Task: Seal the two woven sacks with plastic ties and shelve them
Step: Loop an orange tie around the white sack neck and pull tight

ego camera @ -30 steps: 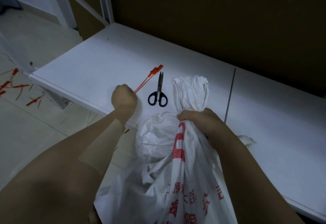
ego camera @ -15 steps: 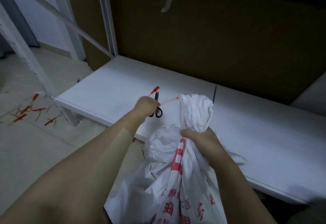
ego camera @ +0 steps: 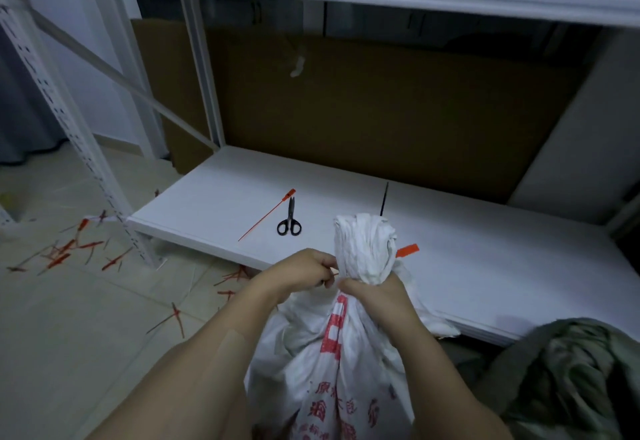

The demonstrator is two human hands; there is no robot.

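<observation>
The person stood at a low white shelf (ego camera: 450, 249) with a white sack (ego camera: 332, 353) printed in red held upright between both arms. The right hand (ego camera: 374, 296) was wrapped tight round the sack's gathered neck, and the bunched top of the cloth stood up just above that fist. The left hand (ego camera: 304, 271) sat just beside it, knuckle to knuckle, fingers curled and pinching the thin end of a red tie (ego camera: 408, 251). The tie's flat tag stuck out on the far side of the neck, up and to the right of the right hand. Whether the tie ran all the way round the neck, I could not tell from where I stood.

Beyond the left hand, on the shelf, lay a pair of black scissors (ego camera: 289, 223), blades shut and pointing away. A spare tie (ego camera: 266, 214) lay just to their left, stretched out at a slant with its tag end near the blade tips — both well apart from the sack.

Off to the left of the left hand the floor (ego camera: 69, 335) was littered with red tie scraps (ego camera: 65, 252), thickest round the foot of the white shelf post (ego camera: 86, 162). To the right of the right forearm, low down, sat a grey-green bundle (ego camera: 571, 370) — I could not tell what it was. A brown cardboard sheet (ego camera: 381, 110) stood behind the shelf.
</observation>
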